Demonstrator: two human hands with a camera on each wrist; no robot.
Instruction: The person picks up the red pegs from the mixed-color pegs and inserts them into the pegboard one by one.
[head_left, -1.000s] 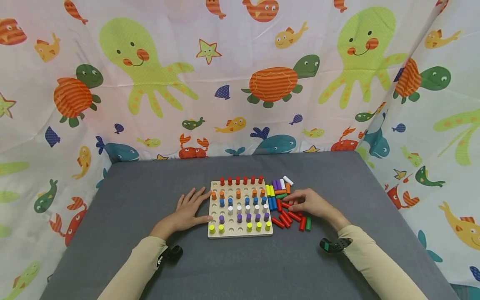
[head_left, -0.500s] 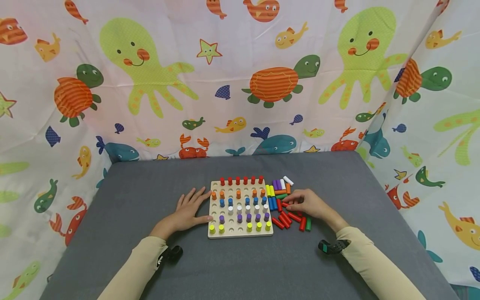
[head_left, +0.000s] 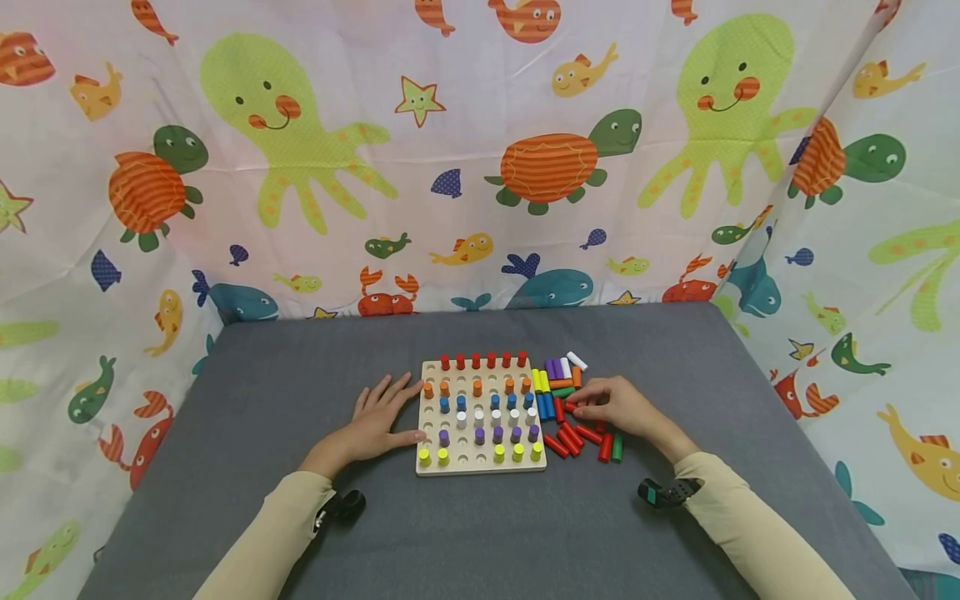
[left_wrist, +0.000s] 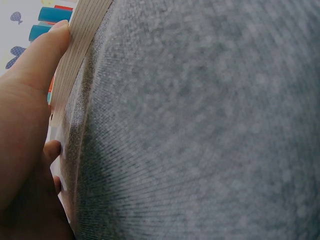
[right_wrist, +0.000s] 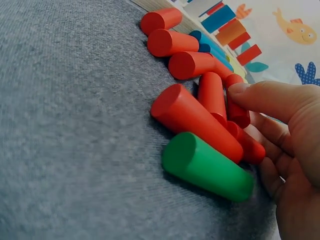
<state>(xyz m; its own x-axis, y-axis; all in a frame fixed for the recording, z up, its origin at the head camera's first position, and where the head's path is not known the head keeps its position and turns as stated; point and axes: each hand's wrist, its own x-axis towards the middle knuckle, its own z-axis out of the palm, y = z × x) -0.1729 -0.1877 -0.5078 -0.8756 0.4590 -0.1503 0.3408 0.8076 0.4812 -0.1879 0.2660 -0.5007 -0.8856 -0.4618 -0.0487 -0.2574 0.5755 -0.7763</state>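
A wooden pegboard (head_left: 480, 467) lies mid-table, with rows of red, orange, blue, white, purple and yellow pegs standing in it. My left hand (head_left: 375, 427) rests spread at the board's left side. Its thumb (left_wrist: 47, 50) touches the board's edge, and the fingers are straight. Right of the board, my right hand (head_left: 618, 407) is over a pile of loose pegs. In the right wrist view it pinches a red peg (right_wrist: 238, 107), thumb on the near side and fingers partly hidden behind. A green peg (right_wrist: 205, 167) and several red pegs lie close by.
Loose yellow pegs (head_left: 541, 382), blue pegs (head_left: 546, 407) and purple pegs (head_left: 553, 369) lie against the board's right edge. A white peg (head_left: 577, 361) lies behind them. Grey cloth (head_left: 480, 533) covers the table. A printed curtain (head_left: 465, 167) hangs behind and at both sides.
My right hand's thumb and fingertips have shifted only slightly among the red pegs. The left hand and the pegboard have stayed in place.
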